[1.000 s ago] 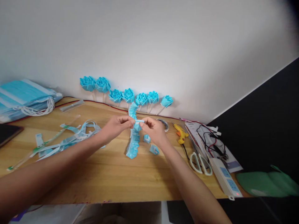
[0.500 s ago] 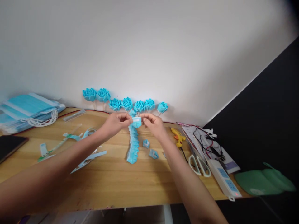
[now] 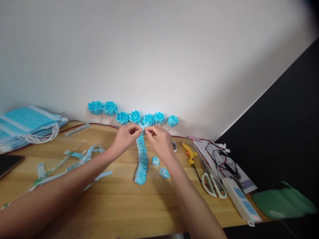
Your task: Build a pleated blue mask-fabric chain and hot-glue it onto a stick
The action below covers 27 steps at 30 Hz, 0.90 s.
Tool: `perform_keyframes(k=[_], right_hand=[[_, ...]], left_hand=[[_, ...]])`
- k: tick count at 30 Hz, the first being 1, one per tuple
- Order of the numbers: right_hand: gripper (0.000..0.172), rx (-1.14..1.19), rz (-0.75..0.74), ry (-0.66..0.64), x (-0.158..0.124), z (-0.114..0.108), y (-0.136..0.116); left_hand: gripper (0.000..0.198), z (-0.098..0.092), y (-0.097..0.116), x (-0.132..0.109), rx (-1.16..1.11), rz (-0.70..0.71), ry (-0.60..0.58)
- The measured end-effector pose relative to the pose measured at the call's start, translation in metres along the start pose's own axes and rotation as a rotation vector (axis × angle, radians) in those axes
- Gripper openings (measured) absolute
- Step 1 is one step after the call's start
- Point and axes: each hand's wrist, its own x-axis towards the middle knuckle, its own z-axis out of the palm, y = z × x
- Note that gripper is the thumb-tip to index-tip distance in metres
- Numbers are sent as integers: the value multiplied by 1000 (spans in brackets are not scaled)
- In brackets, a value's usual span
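Note:
Between my two hands is a small folded blue piece with a white strip [image 3: 144, 126], held above the table. My left hand [image 3: 127, 135] pinches its left side, fingers closed. My right hand [image 3: 158, 137] pinches it from the right, also closed. Just below my hands, a long row of overlapping folded blue pieces [image 3: 142, 162] lies on the wooden table. Two loose folded blue pieces [image 3: 156, 161] lie to the right of the row. Several blue fabric-like roses on stems [image 3: 135, 117] lean against the wall behind my hands.
At left are a stack of blue face masks [image 3: 27, 124], a dark phone [image 3: 10, 164] and cut blue strips [image 3: 87, 159]. A yellow glue gun [image 3: 190, 153], white-handled scissors [image 3: 214, 186], papers with tangled wires and a power strip [image 3: 241, 200] lie at right, near a green object [image 3: 281, 202].
The held piece has turned from facing me flat to a narrow, tilted edge, and my hands have come closer together. The whole view has shifted slightly.

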Motion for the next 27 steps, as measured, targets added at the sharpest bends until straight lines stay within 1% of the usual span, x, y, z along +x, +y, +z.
perform_keyframes(k=[6,9,12,13,16,20,24,27], right_hand=[[9,-25,64,-34,13,-2,-5],[1,3,109,-27,20,-6,-6],[11,105,174,-14,23,-15,-1],[12,124,182,-6,23,-19,1],[9,83,125,3,21,-27,6],[14,-11,-11,-93,17,-26,6],[16,-108,-29,-131,16,-20,2],[13,-154,-37,-144,15,-16,1]], left_hand=[[27,-1,5,7,41,17,22],[25,-3,9,9,63,18,19],[24,-6,6,10,87,-1,24],[24,-6,5,10,96,-11,29],[26,-8,0,10,99,-37,39],[26,-6,-1,7,111,-27,29],[23,-5,3,4,144,22,11],[21,-5,5,2,193,68,1]])
